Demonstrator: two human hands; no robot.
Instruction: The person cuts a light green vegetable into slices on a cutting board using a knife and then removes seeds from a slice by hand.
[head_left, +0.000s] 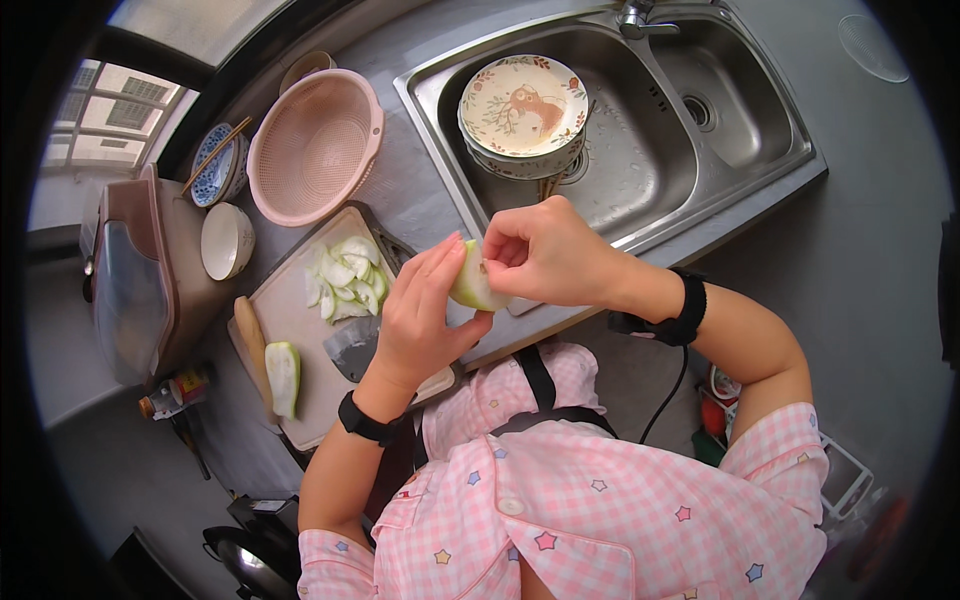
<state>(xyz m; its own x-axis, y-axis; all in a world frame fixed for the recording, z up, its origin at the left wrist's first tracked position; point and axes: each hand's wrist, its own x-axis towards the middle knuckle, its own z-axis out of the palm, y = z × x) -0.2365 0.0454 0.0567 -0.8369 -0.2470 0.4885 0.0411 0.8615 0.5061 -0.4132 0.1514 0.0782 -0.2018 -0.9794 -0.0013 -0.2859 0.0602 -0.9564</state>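
My left hand holds a piece of pale green gourd between fingers and thumb, over the counter's front edge. My right hand has its thumb and fingertips pinched together against the pale cut face. Left of my hands lies a cutting board with a dark rim. Thin gourd slices are heaped on it. Below the heap lies a grey knife blade; my left hand covers the rest of it. Another cut gourd piece rests near the board's left side, beside a long tan object.
A pink colander stands behind the board, near bowls and a blue-patterned bowl with chopsticks across it. Patterned plates are stacked in the double steel sink, under the faucet. A lidded container stands left.
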